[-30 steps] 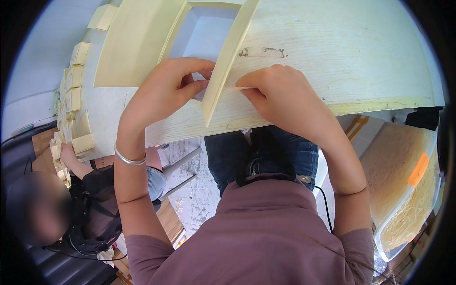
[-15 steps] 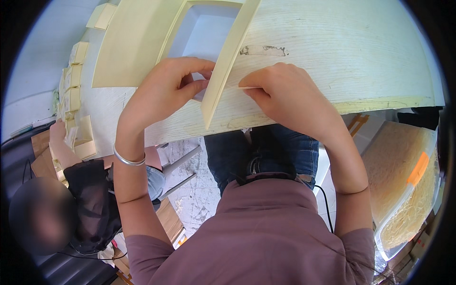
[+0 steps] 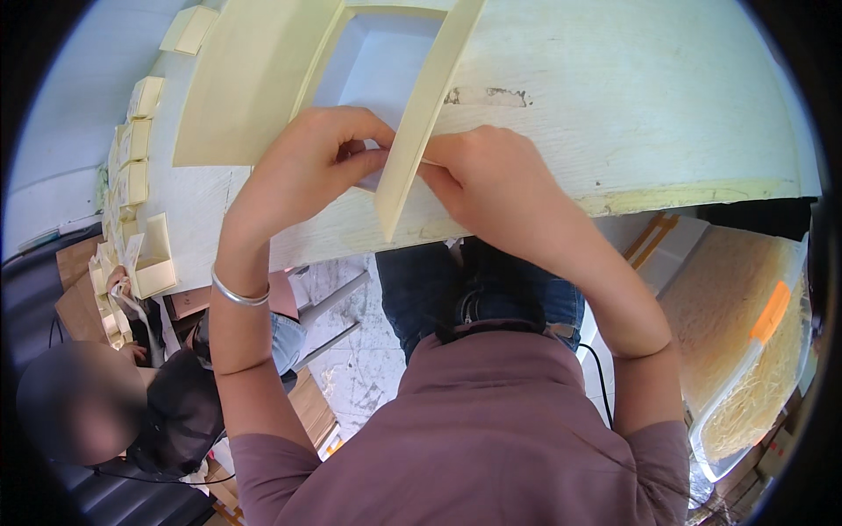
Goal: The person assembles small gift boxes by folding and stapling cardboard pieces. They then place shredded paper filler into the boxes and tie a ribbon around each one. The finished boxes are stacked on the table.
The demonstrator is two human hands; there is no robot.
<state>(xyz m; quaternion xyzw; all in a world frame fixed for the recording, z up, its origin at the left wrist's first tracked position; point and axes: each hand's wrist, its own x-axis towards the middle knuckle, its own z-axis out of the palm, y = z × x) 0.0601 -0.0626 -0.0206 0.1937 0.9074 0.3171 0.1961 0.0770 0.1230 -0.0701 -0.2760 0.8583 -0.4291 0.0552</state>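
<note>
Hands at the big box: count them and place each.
2: the left hand at the open box, inside the raised flap; the right hand at the flap's outer side. The box runs out of frame, so more could be hidden.

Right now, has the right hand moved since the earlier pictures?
Yes: the right hand has shifted left, toward the cream flap, judged against the stained patch on the table.

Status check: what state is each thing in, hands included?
Cream box: open, pale interior showing.
Left flap: spread outward.
Right panel: raised, between the hands.
Left hand: curled, at the panel's inner side.
Right hand: bent, fingertips at its outer side.
Nearest small cream box: open.
Clear bin: filled with straw-coloured shreds.
</note>
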